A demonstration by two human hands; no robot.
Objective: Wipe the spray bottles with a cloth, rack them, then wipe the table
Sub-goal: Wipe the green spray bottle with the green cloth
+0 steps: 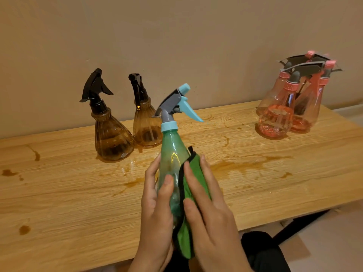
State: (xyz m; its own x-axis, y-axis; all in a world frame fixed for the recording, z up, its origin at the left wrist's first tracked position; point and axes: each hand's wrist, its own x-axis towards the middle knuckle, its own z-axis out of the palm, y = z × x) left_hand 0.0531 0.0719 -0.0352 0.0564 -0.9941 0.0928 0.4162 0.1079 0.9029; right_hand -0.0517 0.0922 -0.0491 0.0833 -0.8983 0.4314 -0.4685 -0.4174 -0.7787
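A green spray bottle (172, 152) with a blue and grey trigger head is held up over the wooden table (59, 193), tilted slightly. My left hand (157, 209) grips its lower body, thumb across the front. My right hand (208, 213) presses a green cloth (193, 173) with a black edge against the bottle's right side, fingers fairly straight. Two brown spray bottles (113, 134) (146, 122) with black heads stand at the back left. Several pink spray bottles (275, 118) stand clustered at the back right.
Brown liquid stains and wet rings (235, 165) mark the tabletop around the middle, with drops (24, 229) at the left. A beige wall (176, 36) runs behind the table. The table's near edge and a dark leg (294, 226) show at the lower right.
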